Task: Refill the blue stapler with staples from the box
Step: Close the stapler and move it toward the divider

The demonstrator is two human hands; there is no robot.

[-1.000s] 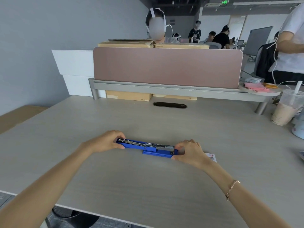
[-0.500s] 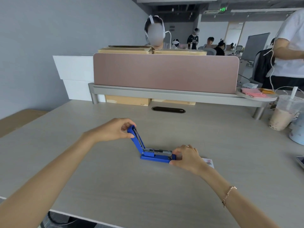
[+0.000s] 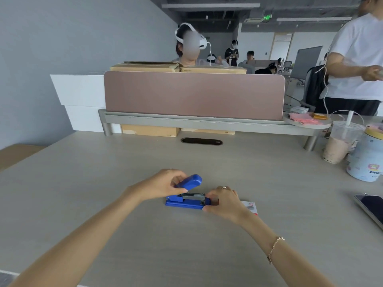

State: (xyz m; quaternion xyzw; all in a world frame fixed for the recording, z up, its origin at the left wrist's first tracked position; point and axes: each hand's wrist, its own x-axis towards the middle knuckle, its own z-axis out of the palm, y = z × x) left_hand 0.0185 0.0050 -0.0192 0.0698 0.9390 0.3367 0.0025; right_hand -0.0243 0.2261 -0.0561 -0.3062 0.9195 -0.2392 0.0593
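The blue stapler [image 3: 187, 200] sits flat on the counter [image 3: 103, 204], pretty much dead center in front of the person. The left hand [image 3: 163, 184] is gripping the stapler's top cover [image 3: 189, 181], which is tilted up over the base, so the metal staple channel [image 3: 193, 196] is showing. The right hand [image 3: 224, 200] is pinching the front end of the base, holding it down. The staple box [image 3: 250, 206] lies just behind that hand, mostly hidden. A milk tea cup [image 3: 339, 141] stands well off to the right.
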